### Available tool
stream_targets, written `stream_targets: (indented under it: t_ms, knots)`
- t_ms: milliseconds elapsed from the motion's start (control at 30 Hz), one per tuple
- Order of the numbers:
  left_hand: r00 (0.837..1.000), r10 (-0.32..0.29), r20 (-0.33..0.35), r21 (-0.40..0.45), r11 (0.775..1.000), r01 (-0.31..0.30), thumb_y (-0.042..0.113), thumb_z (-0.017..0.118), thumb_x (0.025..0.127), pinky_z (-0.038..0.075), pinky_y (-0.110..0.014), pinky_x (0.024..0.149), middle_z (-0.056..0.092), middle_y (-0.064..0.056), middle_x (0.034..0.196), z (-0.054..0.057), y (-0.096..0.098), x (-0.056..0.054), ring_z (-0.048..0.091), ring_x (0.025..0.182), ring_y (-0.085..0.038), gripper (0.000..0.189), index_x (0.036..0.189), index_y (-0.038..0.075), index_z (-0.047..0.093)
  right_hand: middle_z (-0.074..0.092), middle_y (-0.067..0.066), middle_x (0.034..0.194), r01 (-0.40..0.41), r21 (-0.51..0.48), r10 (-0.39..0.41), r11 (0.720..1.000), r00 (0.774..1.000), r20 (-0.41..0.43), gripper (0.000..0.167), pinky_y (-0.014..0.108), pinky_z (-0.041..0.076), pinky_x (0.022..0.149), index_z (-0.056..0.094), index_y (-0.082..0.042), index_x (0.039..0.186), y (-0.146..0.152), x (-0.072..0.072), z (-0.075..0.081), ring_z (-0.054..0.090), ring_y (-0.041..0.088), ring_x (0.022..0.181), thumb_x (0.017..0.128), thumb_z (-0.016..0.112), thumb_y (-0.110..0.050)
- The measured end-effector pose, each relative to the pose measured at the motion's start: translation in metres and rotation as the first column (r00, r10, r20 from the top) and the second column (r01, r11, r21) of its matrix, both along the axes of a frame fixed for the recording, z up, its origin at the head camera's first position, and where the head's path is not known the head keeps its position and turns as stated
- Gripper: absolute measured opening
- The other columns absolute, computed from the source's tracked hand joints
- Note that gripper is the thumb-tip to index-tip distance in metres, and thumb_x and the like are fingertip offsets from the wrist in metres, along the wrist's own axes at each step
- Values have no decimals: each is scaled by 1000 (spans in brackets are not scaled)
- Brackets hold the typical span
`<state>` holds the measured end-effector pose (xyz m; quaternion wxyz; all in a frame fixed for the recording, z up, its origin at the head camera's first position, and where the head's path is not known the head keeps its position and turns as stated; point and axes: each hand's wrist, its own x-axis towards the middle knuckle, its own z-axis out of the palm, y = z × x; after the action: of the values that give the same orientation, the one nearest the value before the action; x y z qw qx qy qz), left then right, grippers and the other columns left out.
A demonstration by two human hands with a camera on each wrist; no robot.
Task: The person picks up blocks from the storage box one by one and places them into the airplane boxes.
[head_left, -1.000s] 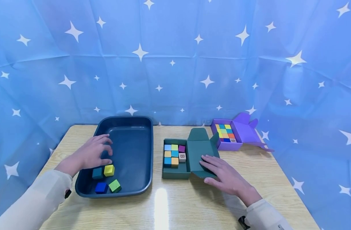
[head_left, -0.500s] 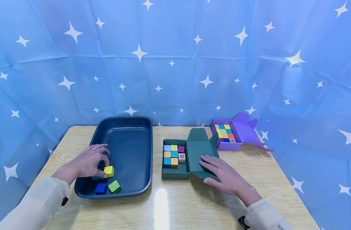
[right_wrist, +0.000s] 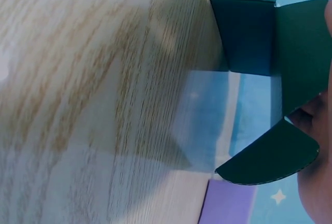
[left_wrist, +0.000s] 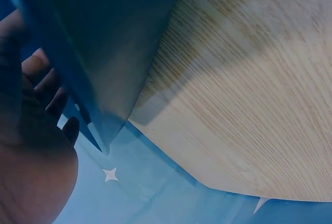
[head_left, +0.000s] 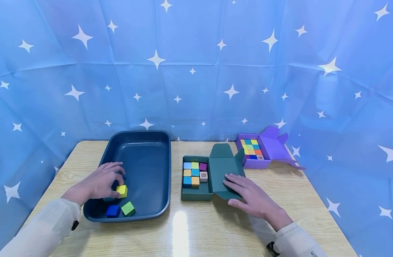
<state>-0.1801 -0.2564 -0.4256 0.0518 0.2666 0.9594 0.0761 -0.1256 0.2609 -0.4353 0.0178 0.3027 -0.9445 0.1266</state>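
In the head view my left hand [head_left: 100,181] reaches over the near left part of the dark blue tray [head_left: 167,171]. Its thumb and index finger close about a yellow cube [head_left: 122,191]. A teal cube [head_left: 108,199] is mostly hidden under this hand. A blue cube [head_left: 113,211] and a green cube [head_left: 128,208] lie in front of it. The right hand [head_left: 252,194] rests with extended fingers on the opened lid of a dark green box [head_left: 196,196], which holds several coloured cubes. In the left wrist view, the tray wall [left_wrist: 119,63] hides the fingertips.
Behind the green box, to the right, a purple box [head_left: 257,163] with its lid open is filled with cubes. Everything stands on a wooden table [head_left: 209,228]. A blue starred cloth [head_left: 196,71] hangs around the table's back and sides.
My left hand has lowered toward the near end of the tray, covering most of the teal cube and bringing thumb and index finger to the yellow cube. The right hand stays on the lid.
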Motion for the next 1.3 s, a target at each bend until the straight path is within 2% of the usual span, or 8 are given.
stream_targets:
  t_ms: [133,367,633,767,933,1300]
  knots:
    - [1000,7,-11,14,1000,-7,32,85,70,25,-67,111,64,-7,122,6,1,-2,36,137,-41,16,79,28,72,39,0,156,-1,-3,1,1000,1000,-2,63,52,38,113,45,-20,147,0,0,0,38,25,144,92,62,-45]
    - [997,-8,-83,21,1000,10,32,84,71,26,-66,110,63,-9,123,27,5,-14,36,137,-41,15,79,26,73,40,-1,156,1,-5,-1,1000,1000,0,63,52,38,113,46,-20,147,0,0,0,38,25,144,91,62,-45]
    - [992,-17,-123,29,999,21,34,82,73,26,-64,112,63,-9,125,42,25,-26,35,138,-38,16,82,23,74,40,0,156,0,-3,0,1000,1000,6,64,52,37,113,45,-20,147,-1,-1,0,38,26,144,91,64,-43]
    - [989,-52,-135,40,998,58,36,82,73,26,-62,113,62,-8,126,48,45,-32,34,140,-36,17,83,24,74,39,0,156,1,-1,-1,1000,1000,11,64,52,37,113,45,-20,147,-1,-1,0,37,26,144,91,62,-45]
    - [986,-105,-130,44,993,111,40,80,75,25,-60,116,61,-5,130,57,79,-41,32,143,-33,21,87,23,74,39,-1,156,7,2,-7,1000,1000,13,63,52,37,114,44,-21,147,0,-1,1,37,26,144,92,60,-48]
    - [977,-182,-112,13,983,184,43,76,79,20,-51,122,59,-2,135,73,152,-54,29,146,-27,29,97,21,75,39,-1,156,7,-3,-7,1000,1000,11,64,53,37,113,45,-21,147,-1,-1,0,37,26,144,91,63,-44]
